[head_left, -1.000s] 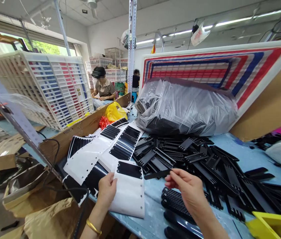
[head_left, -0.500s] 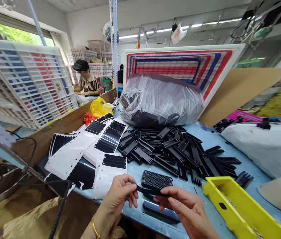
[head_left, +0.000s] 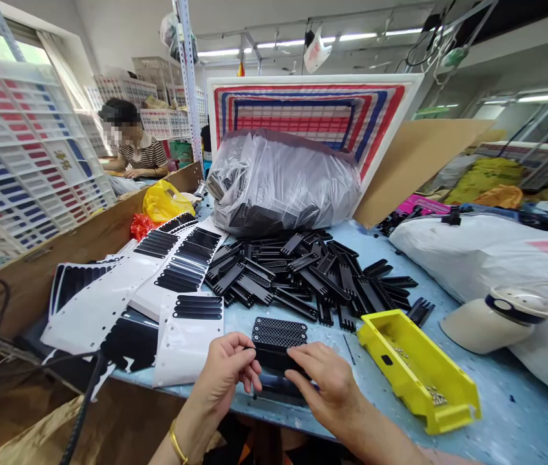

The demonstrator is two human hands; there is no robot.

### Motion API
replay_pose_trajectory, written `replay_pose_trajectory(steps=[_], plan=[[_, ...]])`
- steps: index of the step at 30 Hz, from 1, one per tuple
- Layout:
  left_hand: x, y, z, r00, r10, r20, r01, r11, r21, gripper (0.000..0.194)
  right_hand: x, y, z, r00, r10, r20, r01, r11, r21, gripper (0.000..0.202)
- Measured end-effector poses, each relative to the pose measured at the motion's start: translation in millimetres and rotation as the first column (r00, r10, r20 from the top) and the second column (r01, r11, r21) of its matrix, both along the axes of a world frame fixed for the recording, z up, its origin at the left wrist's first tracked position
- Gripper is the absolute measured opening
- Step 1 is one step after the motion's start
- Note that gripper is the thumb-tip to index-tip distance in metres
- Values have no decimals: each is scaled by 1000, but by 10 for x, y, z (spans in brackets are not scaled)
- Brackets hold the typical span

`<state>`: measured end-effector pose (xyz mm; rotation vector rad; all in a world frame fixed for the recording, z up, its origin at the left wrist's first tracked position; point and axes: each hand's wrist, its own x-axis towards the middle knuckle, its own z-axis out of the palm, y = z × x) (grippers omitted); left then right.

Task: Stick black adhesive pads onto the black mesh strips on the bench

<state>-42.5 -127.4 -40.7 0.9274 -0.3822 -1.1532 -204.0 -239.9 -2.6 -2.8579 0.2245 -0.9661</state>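
Observation:
Between my two hands stretches a black strip [head_left: 271, 359], probably an adhesive one like those on the white sheets. My left hand [head_left: 233, 367] pinches its left end between thumb and fingers. At the other end, the fingers and thumb of my right hand [head_left: 325, 381] are closed on it. Just beyond lie several black pieces with a patterned face [head_left: 280, 332], side by side. A smooth, glossy black piece [head_left: 276, 386] lies on the near side, partly hidden by my fingers. Left of my hands is a white sheet [head_left: 189, 349] bearing several black oblong strips.
Black slotted pieces [head_left: 298, 271] are heaped beyond my hands, before a filled plastic bag [head_left: 286, 184]. A yellow bin [head_left: 419, 374] with small metal parts stands at right, near a cream bottle [head_left: 490, 320]. More sticker sheets [head_left: 90, 316] lie left. A person [head_left: 141, 152] sits farther back.
The camera view has swung to the right. My right hand has come closer to my left, and the strip now shows its broad face instead of a thin edge.

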Motion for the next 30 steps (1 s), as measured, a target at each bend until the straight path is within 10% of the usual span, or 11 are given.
replay_pose_trajectory(steps=[5,9,15,20,26,30], plan=[[-45,-54,-72,997,-41,68,37,997,63,43,-61,-68,-65,999,32,-31,-30,998,56,24],[11,-80,-214,906,100,410,-172,974,144,42,-258,-247,-21,995,-101,-3,99,961,258,21],[-15,-106,-474,376,139,916,-248,968,-45,27,-455,-463,-85,929,-321,-185,364,694,621,21],[-102,-158,-617,127,126,984,-184,978,-102,38,-371,-401,-358,935,-274,-224,350,631,693,26],[-39,8,-614,68,-17,998,-82,996,23,40,-340,-266,-390,949,-153,-277,309,642,702,21],[29,29,-654,216,14,976,-131,991,15,51,-367,-362,-370,953,-182,-244,297,727,619,23]])
